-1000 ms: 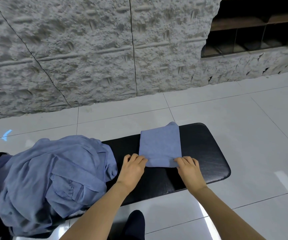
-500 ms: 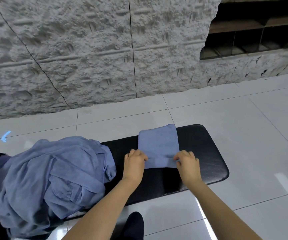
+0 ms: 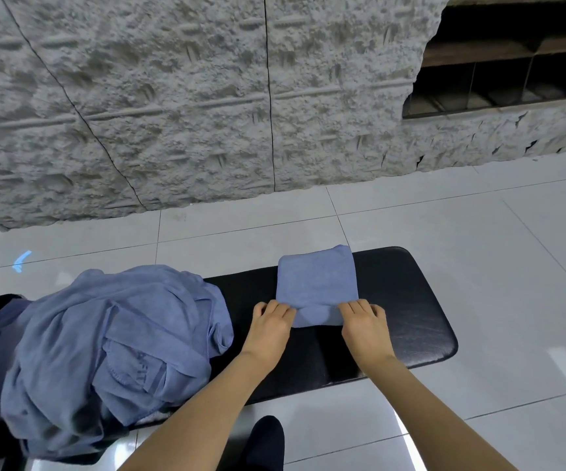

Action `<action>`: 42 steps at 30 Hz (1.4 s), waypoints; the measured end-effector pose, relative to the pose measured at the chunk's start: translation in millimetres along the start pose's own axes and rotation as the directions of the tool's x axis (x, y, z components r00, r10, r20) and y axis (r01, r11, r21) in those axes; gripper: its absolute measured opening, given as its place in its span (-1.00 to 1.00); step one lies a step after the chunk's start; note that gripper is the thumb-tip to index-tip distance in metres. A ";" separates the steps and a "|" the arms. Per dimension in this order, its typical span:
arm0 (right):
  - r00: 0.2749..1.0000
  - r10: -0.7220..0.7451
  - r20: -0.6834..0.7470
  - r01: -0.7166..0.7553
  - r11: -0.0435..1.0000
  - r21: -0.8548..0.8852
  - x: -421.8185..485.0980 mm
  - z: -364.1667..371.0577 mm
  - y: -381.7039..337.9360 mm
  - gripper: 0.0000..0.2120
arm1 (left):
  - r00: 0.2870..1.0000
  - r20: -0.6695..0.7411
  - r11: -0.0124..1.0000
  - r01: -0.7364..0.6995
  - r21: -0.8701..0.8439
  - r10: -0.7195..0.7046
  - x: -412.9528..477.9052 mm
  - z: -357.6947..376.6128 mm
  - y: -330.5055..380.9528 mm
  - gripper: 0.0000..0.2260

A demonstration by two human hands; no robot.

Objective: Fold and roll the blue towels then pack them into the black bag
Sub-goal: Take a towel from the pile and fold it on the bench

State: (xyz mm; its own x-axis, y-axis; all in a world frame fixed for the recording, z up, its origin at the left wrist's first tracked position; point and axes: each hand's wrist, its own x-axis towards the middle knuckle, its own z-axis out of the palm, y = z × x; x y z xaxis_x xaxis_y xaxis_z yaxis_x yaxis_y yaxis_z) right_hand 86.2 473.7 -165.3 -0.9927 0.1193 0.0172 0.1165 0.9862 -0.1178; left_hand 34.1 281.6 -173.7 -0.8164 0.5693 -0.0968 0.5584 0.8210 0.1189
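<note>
Rolling is advancing since a moment ago: left hand [image 3: 269, 321] and right hand [image 3: 365, 322], equally near, are pinching the towel [image 3: 317, 283] by its rolled near edge, fingers curled, while its flat remainder is lying straight ahead across the bench [image 3: 410, 300].

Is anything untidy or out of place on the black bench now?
The heap of blue towels at the bench's left end is crumpled and spills over its near edge. The folded towel, which the left hand and right hand hold at its near end, reaches slightly past the far edge.
</note>
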 end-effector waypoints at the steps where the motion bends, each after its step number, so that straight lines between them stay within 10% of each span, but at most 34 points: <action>1: 1.000 0.018 0.009 -0.018 1.000 0.018 -2.0 -1.1 -1.4 -0.55 | 1.000 0.022 1.000 0.005 -0.016 -0.005 -1.9 -1.6 -1.2 -0.59; 11: 0.925 0.077 0.372 -0.184 0.948 0.261 -10.5 -16.7 11.3 -0.74 | 0.955 0.282 0.953 0.171 -0.251 -0.097 -3.1 -16.0 -3.8 -0.75; 16: 0.979 0.181 0.096 -0.197 0.958 0.208 2.3 -11.5 0.2 -0.75 | 0.989 -0.028 0.963 0.138 -0.229 -0.148 7.6 -24.7 12.2 -0.60; 22: 0.972 -0.143 -0.185 0.139 0.990 -0.036 -28.2 19.3 -5.6 -0.70 | 0.986 -0.062 0.988 -0.155 -0.021 0.153 -7.6 4.3 2.8 -0.73; 31: 0.996 -0.030 -0.085 0.036 0.997 0.068 -13.8 6.6 -4.5 -0.54 | 0.997 0.052 0.999 -0.050 -0.007 0.051 1.4 -10.8 9.7 -0.62; 38: 0.915 0.117 0.387 -0.231 0.936 0.265 -18.7 -21.3 10.5 -0.73 | 0.967 0.167 0.980 -0.180 -0.082 0.191 -2.8 -22.0 4.0 -0.81; 42: 0.970 0.173 0.173 -0.209 0.953 0.220 -7.4 -19.2 2.4 -0.72 | 0.993 0.113 0.997 -0.009 -0.077 0.018 9.8 -21.6 12.5 -0.86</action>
State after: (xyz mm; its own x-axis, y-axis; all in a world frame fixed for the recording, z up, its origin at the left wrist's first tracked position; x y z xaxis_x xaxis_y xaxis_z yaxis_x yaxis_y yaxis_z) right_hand 94.5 477.4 -146.7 -0.9478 0.2665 -0.1752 0.3119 0.8895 -0.3341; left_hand 29.8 296.5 -151.8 -0.7844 0.5852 -0.2055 0.5530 0.8099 0.1955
